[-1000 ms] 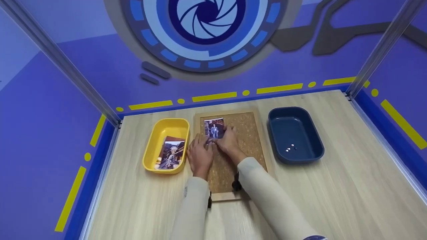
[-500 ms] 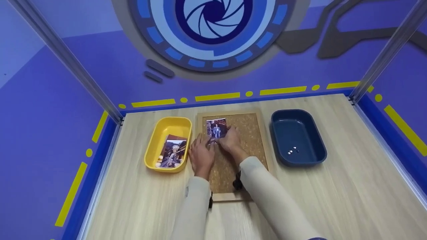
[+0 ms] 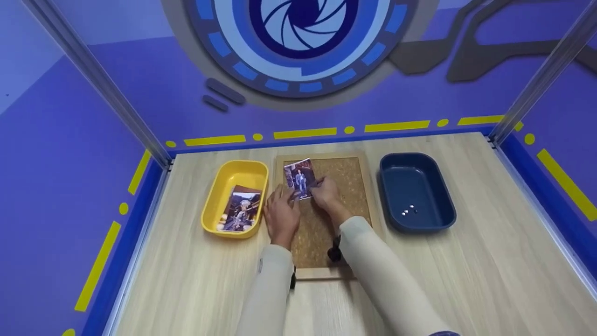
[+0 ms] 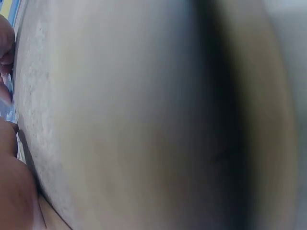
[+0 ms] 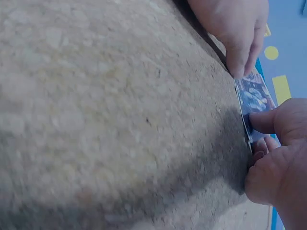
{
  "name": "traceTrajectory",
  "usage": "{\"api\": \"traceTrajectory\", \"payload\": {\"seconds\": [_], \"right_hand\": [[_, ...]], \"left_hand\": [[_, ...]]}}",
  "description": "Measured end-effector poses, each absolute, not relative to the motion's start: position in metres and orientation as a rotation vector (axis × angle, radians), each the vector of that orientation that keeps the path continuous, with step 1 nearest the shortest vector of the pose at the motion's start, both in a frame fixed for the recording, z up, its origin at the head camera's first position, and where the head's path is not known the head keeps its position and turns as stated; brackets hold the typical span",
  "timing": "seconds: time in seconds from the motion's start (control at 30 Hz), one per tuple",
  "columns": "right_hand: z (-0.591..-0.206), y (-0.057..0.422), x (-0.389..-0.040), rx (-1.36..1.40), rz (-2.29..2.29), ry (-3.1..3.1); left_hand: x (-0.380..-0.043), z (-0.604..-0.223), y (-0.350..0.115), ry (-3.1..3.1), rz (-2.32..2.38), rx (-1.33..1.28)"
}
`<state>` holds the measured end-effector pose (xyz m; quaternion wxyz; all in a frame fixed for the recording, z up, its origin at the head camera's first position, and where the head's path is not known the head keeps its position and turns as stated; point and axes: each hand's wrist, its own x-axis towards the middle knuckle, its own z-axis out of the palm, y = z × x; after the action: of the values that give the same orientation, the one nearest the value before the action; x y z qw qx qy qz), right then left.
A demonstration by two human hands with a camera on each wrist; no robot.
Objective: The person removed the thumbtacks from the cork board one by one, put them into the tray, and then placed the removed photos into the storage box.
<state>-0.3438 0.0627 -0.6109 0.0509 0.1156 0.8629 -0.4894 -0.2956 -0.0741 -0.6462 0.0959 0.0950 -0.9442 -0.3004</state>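
A small photo of a person in blue clothes [image 3: 298,176] is over the upper left of a wood-framed cork board [image 3: 336,233], turned slightly counterclockwise. My right hand [image 3: 328,196] pinches its lower right edge, the thumb lying on the picture side and fingertips curled behind, as the right wrist view shows. At the lower left corner, my left hand [image 3: 282,215] holds the photo between thumb and fingers; its palm rests by the board's left frame. The left wrist view is mostly blurred, with part of a hand [image 4: 14,191] at its left edge.
Left of the board stands a yellow tray [image 3: 209,205] with more photos [image 3: 241,212] in it. A dark blue tray [image 3: 417,186] on the right holds several small shiny pieces [image 3: 408,211]. Printed panels [image 3: 298,109] wall in the wooden table [image 3: 186,280] at the back and sides.
The photo has turned counterclockwise, its top edge swinging left and up. My right hand has shifted slightly right with the photo's edge; my left hand stays nearly in place.
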Motion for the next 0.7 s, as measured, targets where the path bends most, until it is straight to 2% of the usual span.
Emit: {"api": "traceTrajectory", "payload": {"seconds": [0.47,0.7], "right_hand": [[-0.620,0.078,-0.351,0.216,-1.906,2.472],[-0.623,0.081,-0.349,0.210,-1.964,2.440]], "left_hand": [[-0.290,-0.642,-0.077,-2.787,-0.932,0.237],[-0.253,-0.617,-0.079,-2.577,-1.298,0.144]]}}
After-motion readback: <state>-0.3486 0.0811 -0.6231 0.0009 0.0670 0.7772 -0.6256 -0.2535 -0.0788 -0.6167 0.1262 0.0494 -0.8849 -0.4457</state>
